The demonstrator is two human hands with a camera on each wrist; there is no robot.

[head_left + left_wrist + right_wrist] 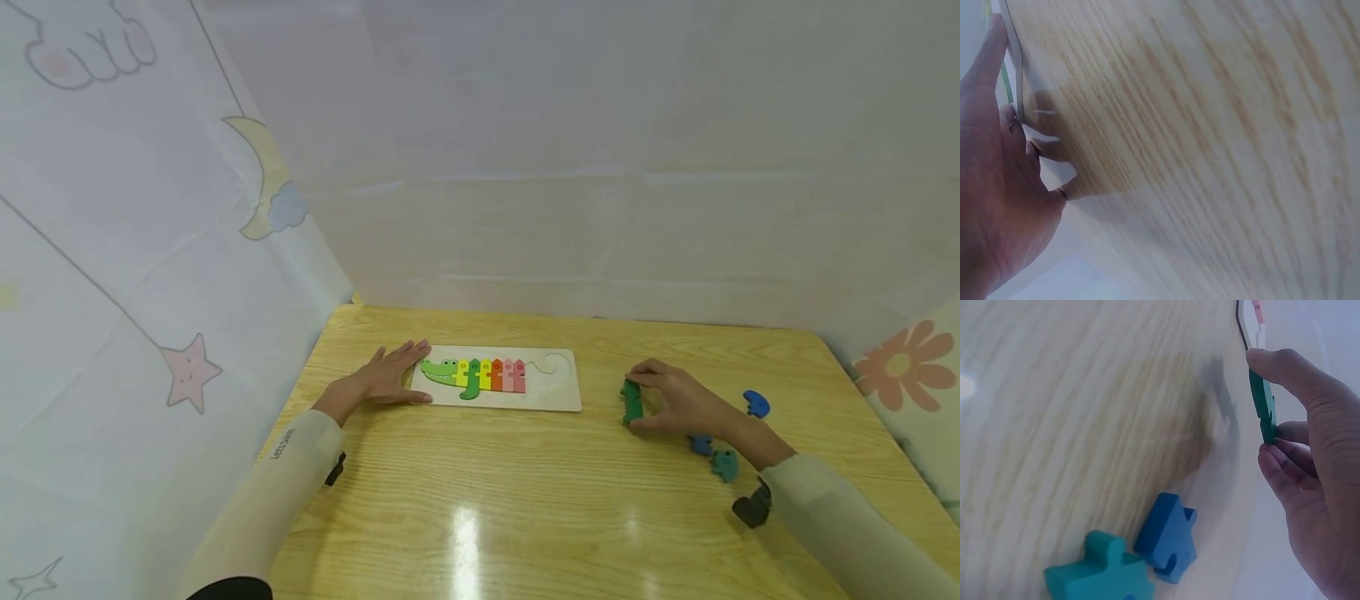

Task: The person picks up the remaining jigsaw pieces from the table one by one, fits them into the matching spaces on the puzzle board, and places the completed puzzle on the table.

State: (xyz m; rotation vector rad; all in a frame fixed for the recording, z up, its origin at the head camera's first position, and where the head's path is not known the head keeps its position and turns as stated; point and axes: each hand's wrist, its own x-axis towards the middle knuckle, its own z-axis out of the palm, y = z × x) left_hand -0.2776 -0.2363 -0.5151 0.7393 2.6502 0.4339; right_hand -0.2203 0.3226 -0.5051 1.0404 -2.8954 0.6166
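Note:
A pale wooden puzzle board lies on the table, its left part filled with a crocodile in green, yellow, orange and pink pieces. At its right end a curled tail outline is bare. My left hand rests with spread, straight fingers at the board's left end; in the left wrist view its thumb and fingers touch the edge. To the right of the board, my right hand pinches a dark green puzzle piece between thumb and fingers, held on edge. The right wrist view shows that green piece side-on.
Right of the board, near my right forearm, lie a blue rounded piece, a smaller blue piece and a teal piece. The wooden table is bordered by printed white cloth behind and at both sides.

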